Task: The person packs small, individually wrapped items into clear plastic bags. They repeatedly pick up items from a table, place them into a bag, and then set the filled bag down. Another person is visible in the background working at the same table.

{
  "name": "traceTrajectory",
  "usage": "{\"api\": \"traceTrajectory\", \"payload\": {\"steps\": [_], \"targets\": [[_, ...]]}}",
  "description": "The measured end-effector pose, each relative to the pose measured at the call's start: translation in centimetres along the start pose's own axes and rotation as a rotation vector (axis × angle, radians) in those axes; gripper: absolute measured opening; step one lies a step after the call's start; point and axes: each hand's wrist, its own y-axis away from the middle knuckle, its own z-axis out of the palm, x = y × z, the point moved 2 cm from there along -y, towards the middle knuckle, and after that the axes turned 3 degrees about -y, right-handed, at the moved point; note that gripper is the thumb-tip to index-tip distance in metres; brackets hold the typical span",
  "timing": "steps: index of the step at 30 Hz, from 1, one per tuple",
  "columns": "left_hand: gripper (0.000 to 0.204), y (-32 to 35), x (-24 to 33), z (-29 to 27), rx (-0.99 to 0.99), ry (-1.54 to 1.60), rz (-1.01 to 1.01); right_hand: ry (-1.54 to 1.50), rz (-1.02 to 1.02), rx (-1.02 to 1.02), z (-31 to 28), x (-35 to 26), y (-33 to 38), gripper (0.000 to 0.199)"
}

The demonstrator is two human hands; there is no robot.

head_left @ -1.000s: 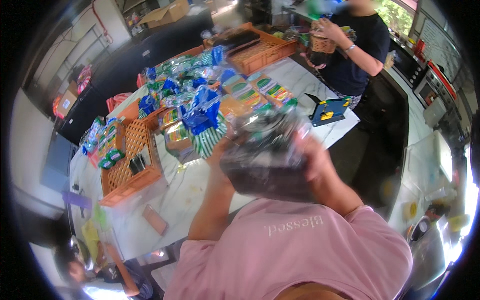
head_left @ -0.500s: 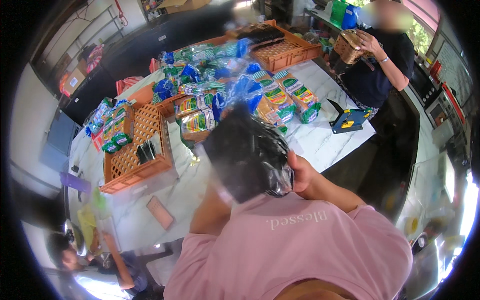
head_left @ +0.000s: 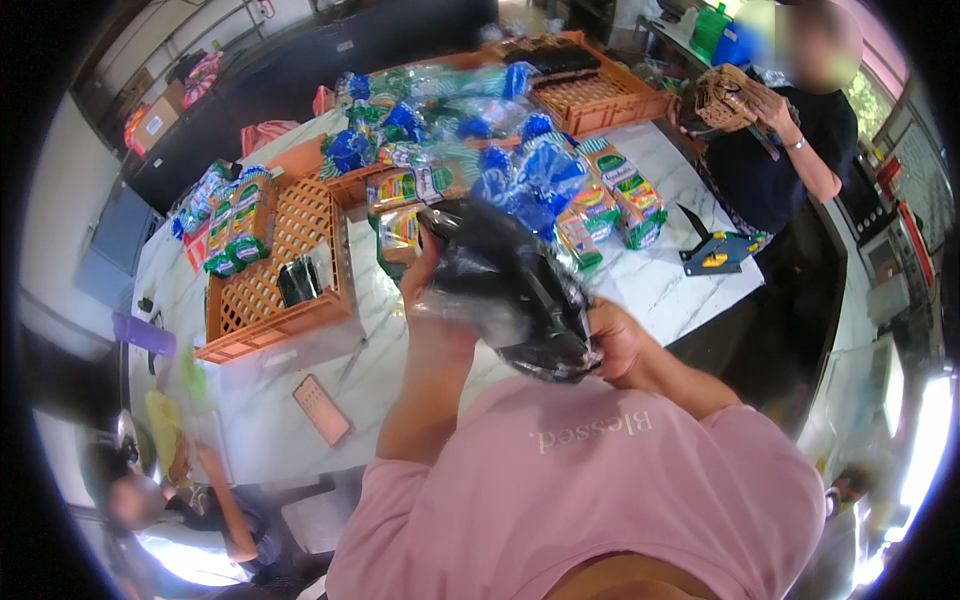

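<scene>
One black pack (head_left: 510, 290) is held up mid-view, left hand (head_left: 437, 312) gripping its 9 o'clock side and right hand (head_left: 614, 338) its 4, probably opposed so it stays steady and can't slip, with bread (head_left: 632, 190) beyond at 1 o'clock and crate (head_left: 275, 342) at 9.

White glare near the right edge (fisheye corners black).

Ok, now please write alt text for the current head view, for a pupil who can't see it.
A person in a pink shirt holds a shiny black package between left hand and right hand. Bagged loaves and orange crates sit on the marble-patterned table ahead. At upper right, a co-worker holds a brown item.
</scene>
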Motion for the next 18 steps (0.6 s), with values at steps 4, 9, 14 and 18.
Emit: {"api": "traceTrajectory", "payload": {"steps": [4,9,14,18], "targets": [[0.047,0.7,0.7,0.6,0.044,0.120,-0.114,-0.192,-0.251,0.012,0.6,-3.2,0.1,0.059],[0.075,2.1,-1.8,3.2,-0.198,0.544,-0.663,-0.361,-0.441,-0.057,0.8,-6.3,-0.5,0.039],[0.046,1.0,-1.2,0.1,-0.035,0.343,-0.199,0.035,-0.414,-0.331,-3.2,-4.2,-0.2,0.039],[0.040,2.2,-1.0,-3.8,0.188,-0.359,-0.078,0.271,-0.053,0.094,-3.4,-0.2,2.2,0.043]]}}
